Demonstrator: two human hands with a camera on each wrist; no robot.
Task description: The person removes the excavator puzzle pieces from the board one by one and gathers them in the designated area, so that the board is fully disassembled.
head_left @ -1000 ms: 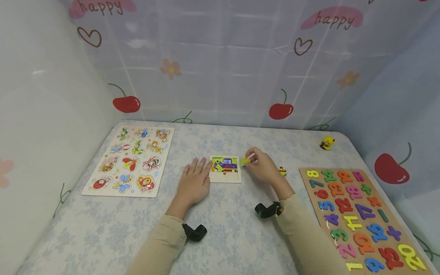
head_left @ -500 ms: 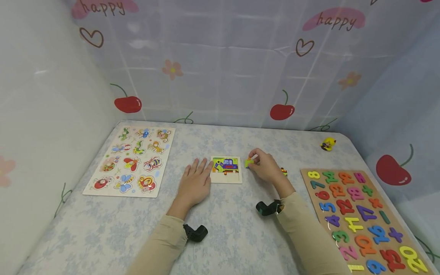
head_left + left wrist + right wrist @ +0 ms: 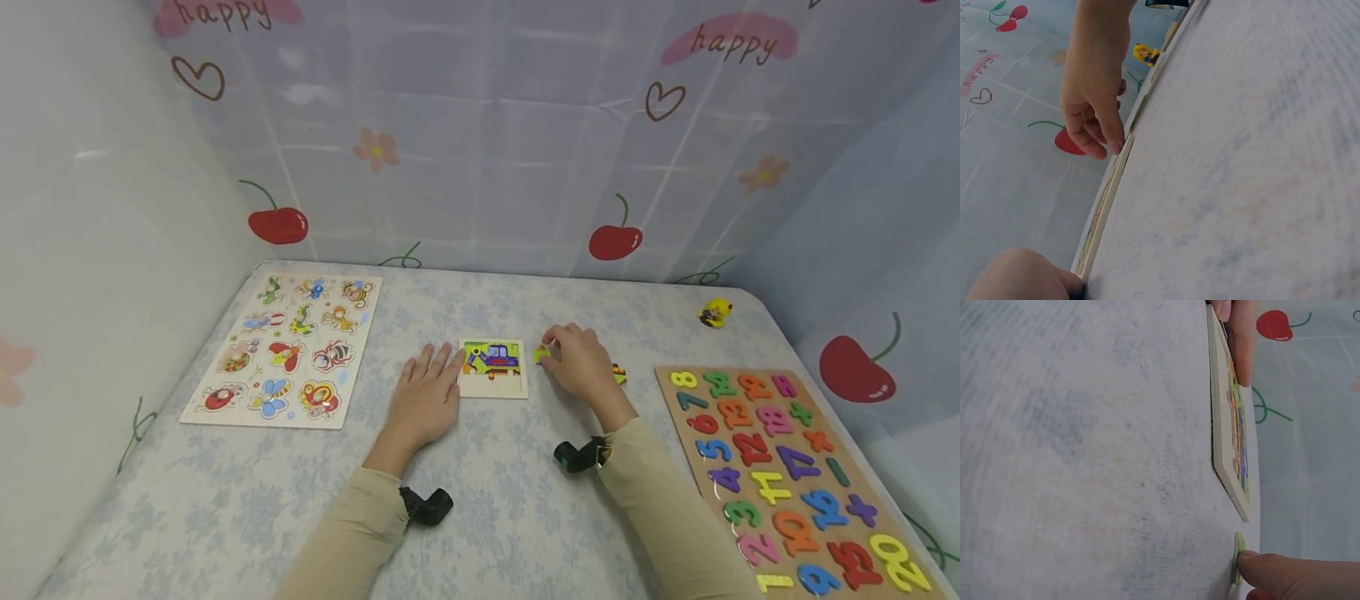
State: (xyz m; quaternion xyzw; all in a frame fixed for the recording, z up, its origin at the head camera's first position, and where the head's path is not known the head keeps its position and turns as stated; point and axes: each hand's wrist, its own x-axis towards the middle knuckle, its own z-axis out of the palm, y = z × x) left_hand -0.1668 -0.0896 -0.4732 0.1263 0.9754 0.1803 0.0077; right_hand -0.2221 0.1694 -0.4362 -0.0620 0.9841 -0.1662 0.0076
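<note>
Pinching sm. yellow-green piece (image 3: pixel 542 354) btwn thumb & fingers of R hand (image 3: pixel 579 368); holding it just R of puzzle board (image 3: pixel 506 387), near but apart, a bit farther out than board's bare near strip. Hiding much of piece, so leaving long axis unclear. Touching board's L edge w/ straight-fingered L hand (image 3: pixel 423 402), opp. side from piece; keeping R hand nearer.

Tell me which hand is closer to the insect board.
Left. The left hand rests between the insect board and the vehicle puzzle, touching the puzzle; the right hand is farther off, past the puzzle's other side, pinching a green piece.
</note>
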